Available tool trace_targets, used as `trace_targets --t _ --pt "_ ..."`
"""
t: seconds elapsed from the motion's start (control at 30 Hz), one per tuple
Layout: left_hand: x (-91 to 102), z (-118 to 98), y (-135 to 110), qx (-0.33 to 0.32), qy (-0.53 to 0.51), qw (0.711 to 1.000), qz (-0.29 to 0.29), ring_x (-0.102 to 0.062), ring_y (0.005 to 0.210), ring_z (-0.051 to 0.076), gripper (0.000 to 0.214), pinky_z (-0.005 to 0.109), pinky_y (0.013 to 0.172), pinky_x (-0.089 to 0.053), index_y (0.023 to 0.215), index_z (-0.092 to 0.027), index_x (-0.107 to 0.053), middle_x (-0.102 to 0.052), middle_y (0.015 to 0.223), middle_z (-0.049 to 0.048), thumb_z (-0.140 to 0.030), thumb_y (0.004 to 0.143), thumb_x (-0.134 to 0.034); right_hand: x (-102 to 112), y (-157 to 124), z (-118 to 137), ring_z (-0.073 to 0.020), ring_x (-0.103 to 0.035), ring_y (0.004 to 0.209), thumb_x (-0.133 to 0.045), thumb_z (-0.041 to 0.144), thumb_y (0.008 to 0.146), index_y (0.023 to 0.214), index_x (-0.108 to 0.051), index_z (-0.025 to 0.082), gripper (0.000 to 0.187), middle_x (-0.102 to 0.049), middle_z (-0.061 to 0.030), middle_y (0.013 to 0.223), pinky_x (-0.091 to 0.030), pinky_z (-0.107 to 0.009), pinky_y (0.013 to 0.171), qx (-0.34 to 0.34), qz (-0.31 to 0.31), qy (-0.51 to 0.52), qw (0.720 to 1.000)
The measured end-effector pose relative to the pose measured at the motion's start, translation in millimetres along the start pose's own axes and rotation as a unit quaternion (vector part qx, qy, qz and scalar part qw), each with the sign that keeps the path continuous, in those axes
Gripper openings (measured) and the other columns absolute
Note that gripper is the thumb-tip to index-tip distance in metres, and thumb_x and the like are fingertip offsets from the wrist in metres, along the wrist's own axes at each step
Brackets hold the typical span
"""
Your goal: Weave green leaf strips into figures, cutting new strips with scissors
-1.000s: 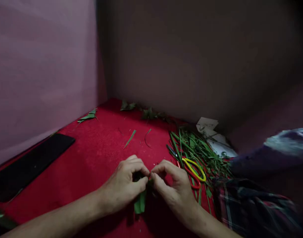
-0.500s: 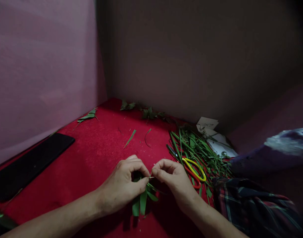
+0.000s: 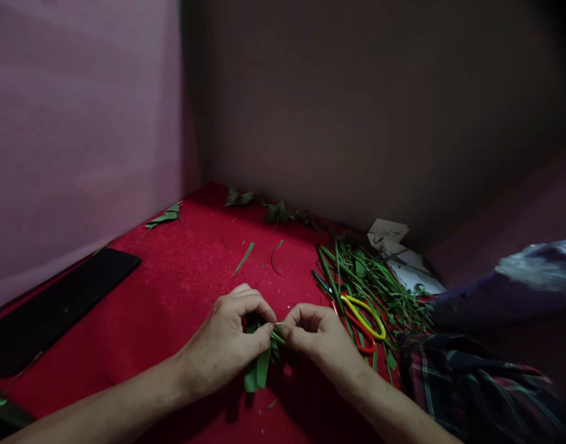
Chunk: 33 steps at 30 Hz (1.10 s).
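My left hand pinches a small bundle of green leaf strips just above the red cloth. The strips hang down below its fingers. My right hand meets it fingertip to fingertip and pinches a thin pale strand at the top of the same bundle. Both hands are closed. What lies inside the fingers is partly hidden.
A heap of green stems lies to the right, with scissors with yellow and red handles on it. White paper sits behind. A black flat slab lies at left. Leaf scraps lie by the walls. Plaid cloth is at right.
My right hand has come back in toward the left hand after drawing slightly away. The leaf bundle has shifted a little under the left fingers.
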<state>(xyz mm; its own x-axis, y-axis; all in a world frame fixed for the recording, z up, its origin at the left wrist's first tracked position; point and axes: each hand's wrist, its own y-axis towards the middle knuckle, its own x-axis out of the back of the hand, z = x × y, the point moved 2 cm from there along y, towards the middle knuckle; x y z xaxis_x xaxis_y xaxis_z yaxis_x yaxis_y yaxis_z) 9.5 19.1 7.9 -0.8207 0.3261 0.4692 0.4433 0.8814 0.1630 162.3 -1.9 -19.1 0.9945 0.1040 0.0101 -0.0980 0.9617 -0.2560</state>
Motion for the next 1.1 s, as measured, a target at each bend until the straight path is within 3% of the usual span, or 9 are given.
trace_targets --t 0.33,0.8,0.97,1.1 --pt "0.3 1 2 -0.038 0.036 0.998 -0.018 -0.053 0.072 0.015 0.015 0.029 0.067 -0.042 0.064 -0.019 -0.062 -0.059 0.067 0.0003 -0.008 0.072 -0.055 -1 -4 1 -0.0052 -0.031 0.043 -0.06 0.024 0.065 0.059 -0.052 0.015 0.014 -0.043 0.0062 0.048 -0.023 -0.019 0.042 0.022 0.029 -0.019 0.999" --pt "1.1 2 2 -0.032 0.04 0.999 -0.005 -0.052 0.075 0.016 0.014 0.029 0.07 -0.041 0.07 -0.018 -0.064 -0.059 0.069 0.0006 -0.01 0.074 -0.055 -3 -12 9 -0.0092 -0.038 0.051 -0.054 0.018 0.07 0.059 -0.053 0.017 0.011 -0.044 0.0042 0.053 -0.031 -0.021 0.048 0.1 0.002 -0.12 0.988" --pt "-0.1 3 2 -0.03 0.039 0.999 0.016 -0.052 0.079 0.016 0.022 0.029 0.071 -0.041 0.088 -0.021 -0.067 -0.059 0.073 0.0006 -0.011 0.077 -0.051 -3 -16 11 -0.0111 -0.044 0.054 -0.054 0.015 0.075 0.065 -0.06 0.017 0.012 -0.052 0.0016 0.058 -0.035 -0.024 0.055 0.221 -0.027 -0.242 0.944" --pt "-0.1 1 2 -0.033 0.029 0.998 0.046 -0.052 0.08 0.015 0.021 0.029 0.073 -0.041 0.081 -0.021 -0.066 -0.058 0.074 -0.0003 -0.009 0.078 -0.049 -4 -17 13 -0.0132 -0.051 0.059 -0.055 0.013 0.077 0.073 -0.064 0.017 0.011 -0.059 -0.0007 0.061 -0.038 -0.026 0.063 0.291 -0.033 -0.306 0.906"
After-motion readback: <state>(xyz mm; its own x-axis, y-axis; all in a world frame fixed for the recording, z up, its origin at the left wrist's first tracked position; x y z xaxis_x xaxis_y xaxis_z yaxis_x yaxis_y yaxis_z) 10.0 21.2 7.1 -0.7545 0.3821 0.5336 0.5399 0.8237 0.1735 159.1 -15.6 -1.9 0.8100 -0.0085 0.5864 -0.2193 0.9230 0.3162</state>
